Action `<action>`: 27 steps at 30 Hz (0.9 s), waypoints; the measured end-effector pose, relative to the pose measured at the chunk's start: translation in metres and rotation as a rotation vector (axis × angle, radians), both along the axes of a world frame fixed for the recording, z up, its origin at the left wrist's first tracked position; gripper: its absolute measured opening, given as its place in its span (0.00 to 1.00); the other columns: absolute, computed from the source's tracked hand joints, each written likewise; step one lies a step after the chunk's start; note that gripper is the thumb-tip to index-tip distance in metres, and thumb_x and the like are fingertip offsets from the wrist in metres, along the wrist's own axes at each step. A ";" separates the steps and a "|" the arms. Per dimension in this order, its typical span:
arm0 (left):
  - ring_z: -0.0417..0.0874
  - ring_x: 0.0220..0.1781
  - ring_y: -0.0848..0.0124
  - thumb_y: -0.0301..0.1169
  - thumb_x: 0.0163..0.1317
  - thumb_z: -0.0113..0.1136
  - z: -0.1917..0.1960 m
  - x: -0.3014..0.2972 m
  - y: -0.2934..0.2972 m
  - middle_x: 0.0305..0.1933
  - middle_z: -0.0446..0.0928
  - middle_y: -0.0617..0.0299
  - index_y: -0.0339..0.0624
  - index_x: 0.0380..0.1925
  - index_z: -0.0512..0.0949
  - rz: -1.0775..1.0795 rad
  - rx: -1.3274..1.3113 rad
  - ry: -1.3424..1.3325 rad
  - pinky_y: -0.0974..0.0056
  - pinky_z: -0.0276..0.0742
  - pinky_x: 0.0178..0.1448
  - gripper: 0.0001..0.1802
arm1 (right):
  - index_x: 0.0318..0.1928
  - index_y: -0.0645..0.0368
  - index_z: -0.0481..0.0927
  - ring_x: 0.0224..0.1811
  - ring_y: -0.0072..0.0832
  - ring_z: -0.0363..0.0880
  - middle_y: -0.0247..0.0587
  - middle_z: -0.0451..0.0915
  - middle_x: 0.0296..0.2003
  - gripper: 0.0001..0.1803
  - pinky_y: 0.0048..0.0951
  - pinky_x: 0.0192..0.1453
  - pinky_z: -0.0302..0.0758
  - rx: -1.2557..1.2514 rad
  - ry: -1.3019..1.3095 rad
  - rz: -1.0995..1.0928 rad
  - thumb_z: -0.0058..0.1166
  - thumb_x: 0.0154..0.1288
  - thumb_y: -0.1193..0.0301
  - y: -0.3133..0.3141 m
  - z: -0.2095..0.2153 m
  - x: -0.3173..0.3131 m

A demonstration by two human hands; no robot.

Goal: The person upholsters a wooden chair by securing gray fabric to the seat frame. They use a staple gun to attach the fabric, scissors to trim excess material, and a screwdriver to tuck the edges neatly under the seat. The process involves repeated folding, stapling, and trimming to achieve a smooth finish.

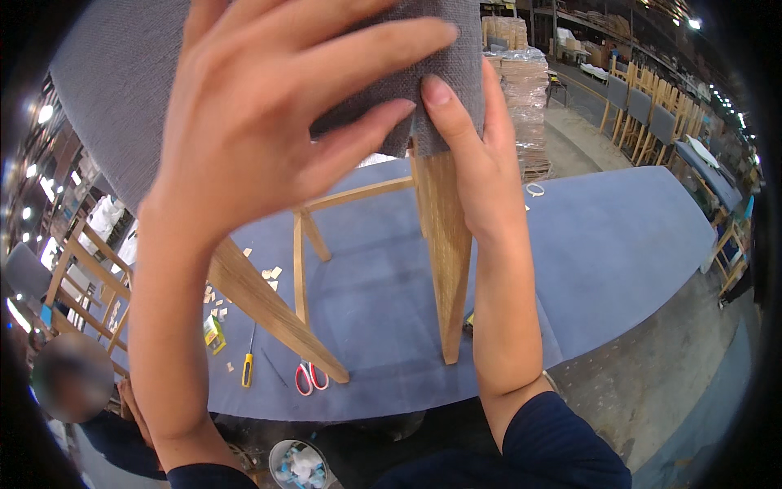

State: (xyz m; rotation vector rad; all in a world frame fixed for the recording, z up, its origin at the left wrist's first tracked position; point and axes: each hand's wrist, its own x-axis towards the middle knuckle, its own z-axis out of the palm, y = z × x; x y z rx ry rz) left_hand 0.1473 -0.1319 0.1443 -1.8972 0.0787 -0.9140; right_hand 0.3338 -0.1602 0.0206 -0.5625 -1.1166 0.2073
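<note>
A wooden chair with a grey fabric seat stands on a blue-covered table, its oak legs resting on the cloth. My left hand lies flat on the grey fabric with the fingers spread. My right hand presses the fabric at the seat's corner, thumb on the cloth just above the front leg. Neither hand grips a tool.
On the table lie red-handled scissors, a yellow-handled screwdriver, a small yellow box and several wood chips. Another person sits at the lower left. A round tin is below. Chair frames stand left, finished chairs at back right.
</note>
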 end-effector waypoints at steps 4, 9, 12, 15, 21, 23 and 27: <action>0.75 0.76 0.62 0.40 0.48 0.77 0.011 0.006 0.016 0.70 0.81 0.67 0.59 0.59 0.86 0.071 0.167 -0.078 0.42 0.61 0.83 0.33 | 0.74 0.67 0.66 0.60 0.29 0.81 0.47 0.81 0.59 0.43 0.32 0.64 0.78 0.019 -0.001 -0.048 0.71 0.70 0.56 0.000 0.001 -0.003; 0.73 0.78 0.62 0.42 0.49 0.77 0.011 0.014 0.033 0.71 0.79 0.68 0.61 0.61 0.85 0.094 0.297 -0.105 0.40 0.57 0.83 0.34 | 0.73 0.60 0.70 0.58 0.24 0.80 0.38 0.82 0.56 0.35 0.30 0.63 0.78 0.021 0.001 -0.071 0.66 0.75 0.57 -0.001 0.001 -0.007; 0.72 0.78 0.62 0.43 0.50 0.76 0.007 0.019 0.040 0.73 0.78 0.68 0.63 0.62 0.84 0.094 0.345 -0.115 0.39 0.55 0.84 0.34 | 0.73 0.60 0.70 0.55 0.24 0.82 0.38 0.83 0.55 0.34 0.31 0.57 0.82 0.010 0.016 -0.044 0.66 0.76 0.58 0.004 -0.002 -0.005; 0.71 0.79 0.62 0.45 0.51 0.76 0.003 0.026 0.048 0.74 0.76 0.68 0.64 0.62 0.83 0.088 0.390 -0.131 0.38 0.53 0.84 0.34 | 0.72 0.60 0.69 0.52 0.23 0.83 0.38 0.83 0.54 0.33 0.32 0.52 0.84 0.021 0.017 -0.023 0.66 0.76 0.58 0.005 -0.002 -0.004; 0.68 0.81 0.62 0.47 0.52 0.76 0.000 0.034 0.051 0.76 0.74 0.69 0.67 0.64 0.81 0.069 0.432 -0.156 0.35 0.49 0.85 0.35 | 0.73 0.61 0.68 0.51 0.24 0.83 0.38 0.84 0.54 0.35 0.32 0.52 0.83 -0.026 0.067 -0.022 0.66 0.75 0.58 -0.002 0.000 -0.007; 0.68 0.81 0.62 0.48 0.52 0.75 0.000 0.035 0.052 0.76 0.73 0.69 0.68 0.65 0.81 0.064 0.446 -0.172 0.34 0.48 0.85 0.35 | 0.73 0.61 0.68 0.51 0.24 0.84 0.38 0.84 0.53 0.36 0.32 0.52 0.83 -0.008 0.050 -0.035 0.66 0.75 0.58 -0.003 -0.002 -0.005; 0.66 0.82 0.62 0.50 0.53 0.75 -0.005 0.033 0.059 0.78 0.72 0.70 0.70 0.66 0.80 0.058 0.462 -0.207 0.32 0.45 0.85 0.36 | 0.73 0.68 0.65 0.50 0.22 0.80 0.39 0.82 0.51 0.39 0.27 0.55 0.79 0.034 0.074 0.048 0.69 0.73 0.61 0.001 -0.003 -0.011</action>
